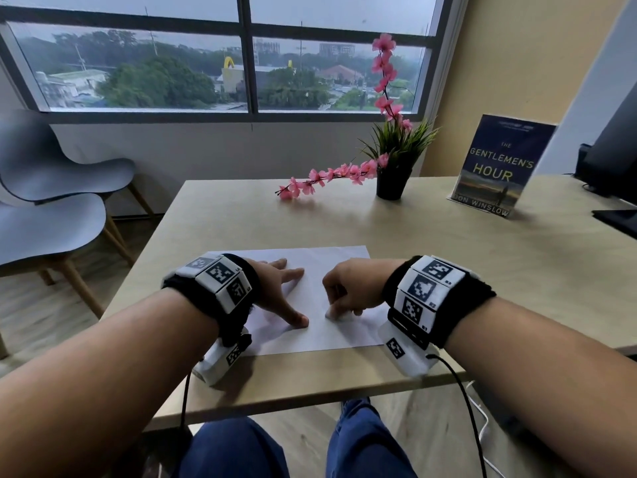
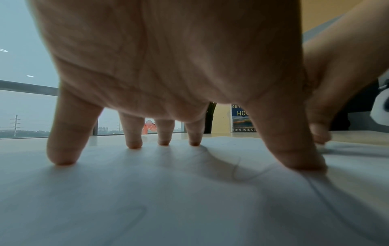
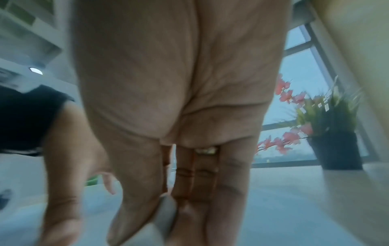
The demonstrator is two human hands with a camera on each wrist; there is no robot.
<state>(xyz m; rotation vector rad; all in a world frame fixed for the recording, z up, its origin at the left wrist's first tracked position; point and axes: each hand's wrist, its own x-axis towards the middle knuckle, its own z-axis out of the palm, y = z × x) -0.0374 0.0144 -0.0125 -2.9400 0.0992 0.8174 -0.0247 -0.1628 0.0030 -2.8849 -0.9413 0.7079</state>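
A white sheet of paper (image 1: 331,267) is laid flat on the near part of a light wooden table (image 1: 448,257), close to its front edge. The left hand (image 1: 275,288) is spread wide on the left half of the sheet. Its fingers are kept straight and splayed, and the fingertips (image 2: 63,158) and thumb tip are pressed down on the paper. The palm is arched clear of the sheet, as seen from the left wrist view. Nothing is gripped by it.

The right hand (image 1: 355,288) is set on the right half of the sheet, just beside the left thumb. Its fingers are curled downward and bunched. A small raised bit of the white sheet is pinched between thumb and fingertips, as shown in the right wrist view. Whether that bit is a fold or a lifted edge cannot be told, as the view is blurred.

A potted plant (image 1: 391,181) with pink flower stems is stood at the far side of the table. A book (image 1: 499,167) is propped upright to its right. A dark monitor (image 1: 617,139) is partly seen at the right edge. Two grey chairs (image 1: 51,208) are placed left of the table, under a wide window (image 1: 206,63).
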